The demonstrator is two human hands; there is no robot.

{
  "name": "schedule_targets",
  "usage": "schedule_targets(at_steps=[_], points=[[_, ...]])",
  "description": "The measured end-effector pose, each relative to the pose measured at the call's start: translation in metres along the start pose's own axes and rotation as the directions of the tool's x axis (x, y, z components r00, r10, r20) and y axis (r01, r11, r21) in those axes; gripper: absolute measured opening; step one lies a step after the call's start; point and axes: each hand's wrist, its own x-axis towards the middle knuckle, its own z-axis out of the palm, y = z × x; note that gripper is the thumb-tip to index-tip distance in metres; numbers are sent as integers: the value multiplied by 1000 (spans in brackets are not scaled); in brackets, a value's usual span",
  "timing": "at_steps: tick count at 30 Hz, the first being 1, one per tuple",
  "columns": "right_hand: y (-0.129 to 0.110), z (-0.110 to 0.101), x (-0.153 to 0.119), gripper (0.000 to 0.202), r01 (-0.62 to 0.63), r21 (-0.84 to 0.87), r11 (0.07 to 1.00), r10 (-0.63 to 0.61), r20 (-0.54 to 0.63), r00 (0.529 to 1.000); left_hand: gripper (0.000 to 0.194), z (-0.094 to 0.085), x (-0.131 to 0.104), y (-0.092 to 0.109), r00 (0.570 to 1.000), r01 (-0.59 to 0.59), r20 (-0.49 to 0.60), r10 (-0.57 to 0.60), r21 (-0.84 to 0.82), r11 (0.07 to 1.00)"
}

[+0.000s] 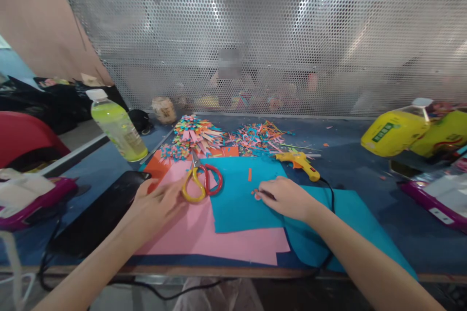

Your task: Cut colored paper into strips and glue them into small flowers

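Observation:
My left hand (160,199) is over the pink sheet (189,238), fingers stretched out and slightly blurred, close to the yellow handle of the scissors (202,180). The scissors have one yellow and one red loop, and their blades point away from me. My right hand (286,198) rests on the blue sheet (237,214) with its fingers curled together. Tiny orange bits show at its fingertips; what it pinches is too small to make out. A narrow orange paper strip (250,174) lies just beyond that hand. Farther back stands a cone of colourful folded paper pieces (195,133).
A yellow glue gun (299,163) lies right of the blue sheet, its black cord running toward me. Loose paper scraps (257,138) are heaped behind. A drink bottle (118,129) and black pouch-like item (97,216) are left, a yellow bottle (396,129) right. A perforated metal screen (255,34) bounds the back.

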Motion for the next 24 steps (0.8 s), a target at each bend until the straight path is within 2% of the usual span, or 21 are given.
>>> schedule_targets(at_steps=[3,5,9,11,13,15,17,18,19,20,21,22,24], points=[[1,0,0,27,4,1,1000,-4,5,1000,41,-1,0,-7,961,-271,77,264,103,957],[1,0,0,27,7,-3,1000,-7,7,1000,45,-6,-1,-13,931,-365,78,357,217,905],[0,-1,0,26,3,-1,1000,-3,6,1000,42,-28,2,-21,926,-331,-17,378,444,832],[0,-2,-1,25,4,15,1000,-4,-7,1000,39,-39,4,-25,910,-251,-171,378,498,830],[0,-2,-1,25,4,36,999,-3,-21,1000,37,-46,9,-24,864,-166,-348,364,486,858],[0,-3,-1,25,-8,60,998,9,-27,1000,34,-49,17,-16,809,-125,-470,352,448,885],[0,-5,-1,26,-32,82,996,34,-22,999,29,-50,27,1,788,-173,-495,365,391,904],[0,-6,-1,26,-44,89,995,46,-17,999,26,-51,34,12,764,-213,-534,362,321,923],[0,-7,-1,26,-57,90,994,58,-14,998,21,-51,41,23,735,-238,-604,309,197,951],[0,-7,-1,26,-70,88,994,71,-14,997,16,-50,48,34,743,-244,-634,214,40,969],[0,-7,-2,25,-83,86,993,85,-19,996,13,-49,56,44,797,-237,-591,122,-121,964],[1,-7,-2,24,-96,88,991,99,-29,995,11,-48,63,51,866,-214,-499,43,-290,933],[2,-4,-2,21,-114,116,987,122,-62,991,13,-42,77,60,959,-106,-269,-87,-628,771]])
